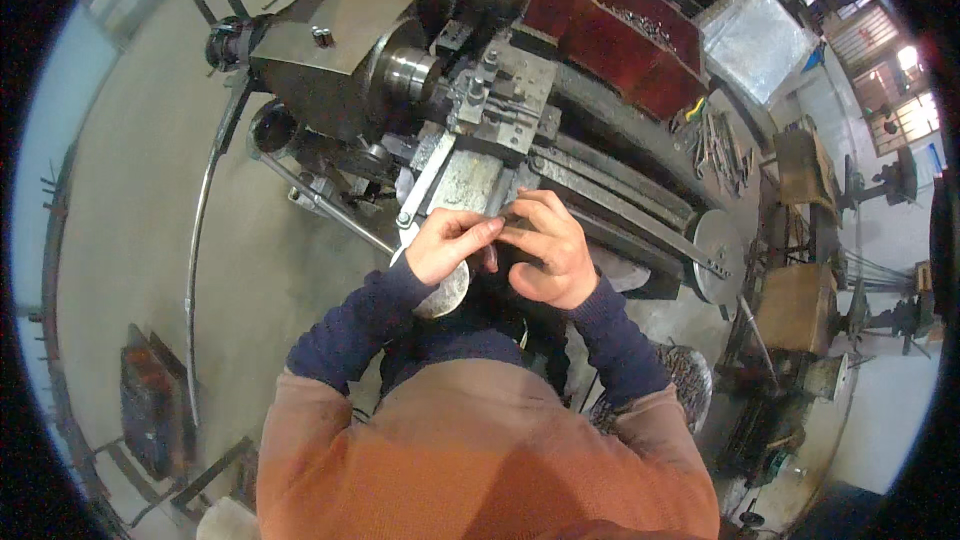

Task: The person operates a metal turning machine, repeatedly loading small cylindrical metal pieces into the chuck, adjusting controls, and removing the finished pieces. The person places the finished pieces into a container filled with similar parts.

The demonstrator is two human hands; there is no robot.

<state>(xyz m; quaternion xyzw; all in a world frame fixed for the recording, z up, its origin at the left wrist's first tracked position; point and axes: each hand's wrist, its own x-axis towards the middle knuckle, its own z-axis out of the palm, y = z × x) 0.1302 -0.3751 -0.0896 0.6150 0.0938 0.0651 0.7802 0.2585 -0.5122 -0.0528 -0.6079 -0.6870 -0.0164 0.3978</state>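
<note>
My left hand (447, 246) is closed, its thumb pressed toward its fingers. Whatever it pinches, if anything, is too small or hidden to make out. Close against its fingertips is my right hand (552, 252), with fingers bent but apart and the thumb held lower. Both hands meet in front of my body, over the near side of a lathe. Just beyond them is the lathe's carriage with a metal tool post (497, 105). A pale round handwheel (443, 292) shows partly below my left wrist.
At the far left is the headstock (325, 70) with a shiny spindle (410, 75) and two small metal cylinders (321, 37) on top. A red tray (610, 45) holds small metal pieces. Several wrenches (722, 152) lie right, beyond a grey disc (718, 248). A long lever (205, 210) stands left.
</note>
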